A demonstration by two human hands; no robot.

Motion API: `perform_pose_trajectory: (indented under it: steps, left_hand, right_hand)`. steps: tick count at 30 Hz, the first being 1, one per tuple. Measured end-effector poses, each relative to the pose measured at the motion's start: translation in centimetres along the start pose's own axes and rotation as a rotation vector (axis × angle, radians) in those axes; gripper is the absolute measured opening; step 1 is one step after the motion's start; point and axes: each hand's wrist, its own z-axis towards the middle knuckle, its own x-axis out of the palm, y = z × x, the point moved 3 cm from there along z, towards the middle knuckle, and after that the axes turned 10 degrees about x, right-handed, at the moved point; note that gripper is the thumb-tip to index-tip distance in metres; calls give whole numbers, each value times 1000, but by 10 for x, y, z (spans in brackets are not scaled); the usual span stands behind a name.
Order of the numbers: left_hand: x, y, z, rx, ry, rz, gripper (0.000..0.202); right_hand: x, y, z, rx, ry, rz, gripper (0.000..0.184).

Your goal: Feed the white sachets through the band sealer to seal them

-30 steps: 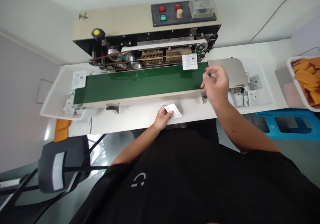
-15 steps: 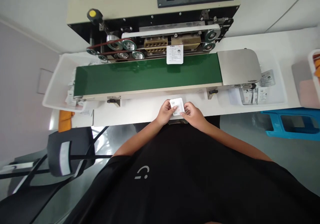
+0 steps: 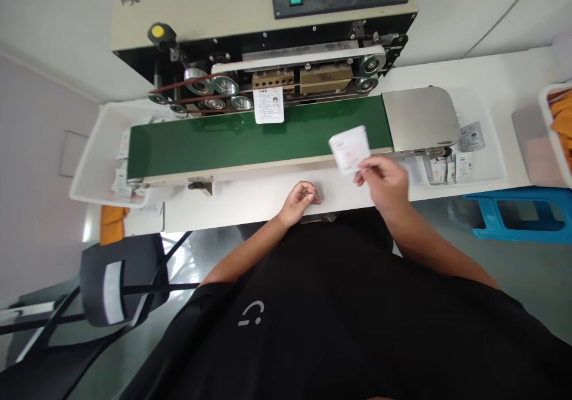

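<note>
My right hand (image 3: 383, 179) pinches a small white sachet (image 3: 350, 148) and holds it just above the front edge of the green conveyor belt (image 3: 214, 143), near the belt's right end. My left hand (image 3: 299, 200) rests on the white table's front edge with its fingers loosely curled and nothing visible in them. A second white sachet (image 3: 269, 104) hangs in the sealing band of the sealer machine (image 3: 250, 12) at the belt's back edge, left of centre.
A steel feed plate (image 3: 420, 118) sits at the belt's right end, with several loose sachets (image 3: 447, 167) in a white tray beneath it. Another white tray (image 3: 96, 167) at the belt's left end holds sachets. A bin of orange pieces (image 3: 560, 126) stands far right; a blue stool (image 3: 513, 215) below.
My right hand took the sachet from my left hand and carried it right and up toward the belt. The sachet in the sealer travelled left along the band.
</note>
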Motion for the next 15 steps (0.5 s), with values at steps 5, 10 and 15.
perform_pose_trajectory:
  steps: [5,10,15]
  left_hand:
    - [1,-1,1,16,26,23,42]
    - [1,0,1,34,43,29,39]
    - [0,2,2,76,57,24,36]
  right_hand:
    - [-41,31,58,48,-308,185,7]
    - [-52,42,104,202,-354,124,15]
    - [-39,48,124,269,-276,138,15]
